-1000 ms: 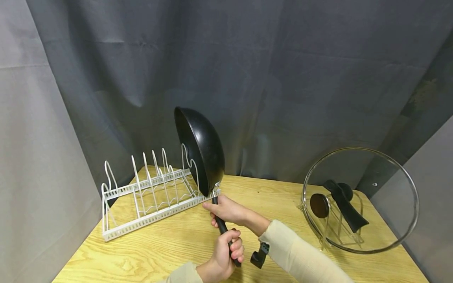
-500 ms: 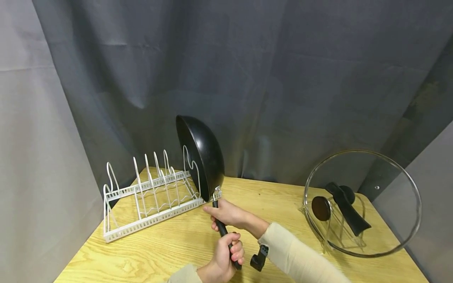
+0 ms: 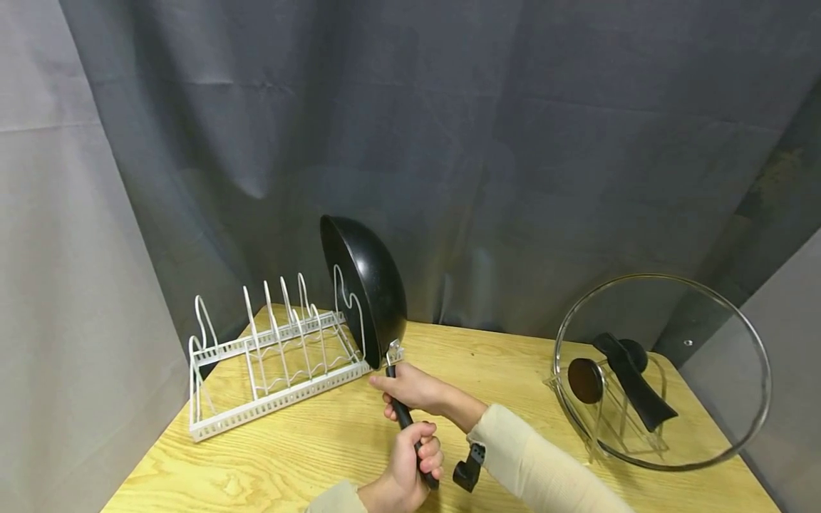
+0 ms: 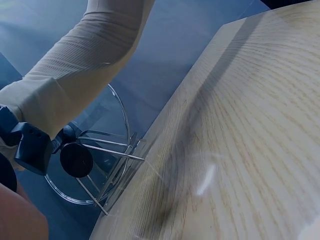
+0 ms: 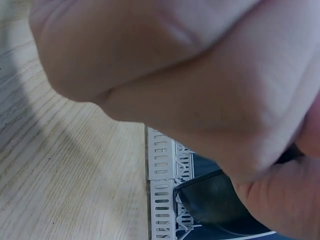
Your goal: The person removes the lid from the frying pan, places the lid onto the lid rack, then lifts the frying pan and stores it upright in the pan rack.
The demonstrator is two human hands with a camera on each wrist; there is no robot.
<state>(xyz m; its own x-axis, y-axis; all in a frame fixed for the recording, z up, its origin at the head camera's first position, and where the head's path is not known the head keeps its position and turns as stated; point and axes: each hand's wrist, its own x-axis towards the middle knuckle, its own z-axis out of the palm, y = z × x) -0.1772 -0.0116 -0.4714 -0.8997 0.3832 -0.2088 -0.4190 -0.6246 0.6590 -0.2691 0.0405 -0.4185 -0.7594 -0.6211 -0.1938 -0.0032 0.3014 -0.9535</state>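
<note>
A black wok (image 3: 378, 285) stands on edge at the right end of a white wire pan rack (image 3: 276, 410), its open side turned left toward the last wire dividers. Its black handle (image 3: 402, 413) slopes down toward me. My right hand (image 3: 417, 388) grips this handle close to the metal joint. Nearer its end, my left hand (image 3: 407, 463) is wrapped round the same handle. In the right wrist view, the right hand (image 5: 200, 85) covers most of the picture, with part of the wok (image 5: 215, 202) and the rack (image 5: 162, 205) below it.
On the right of the wooden table (image 3: 256, 470), a large glass lid (image 3: 760, 399) with a black knob leans in a wire stand (image 3: 596, 420). A black strip-like piece (image 3: 635, 385) is there too. Grey curtains (image 3: 449, 142) enclose the back and sides.
The far rim of the wok has come down a little beside the rack's right end. Both hands keep their hold on the handle. The head view has shifted slightly.
</note>
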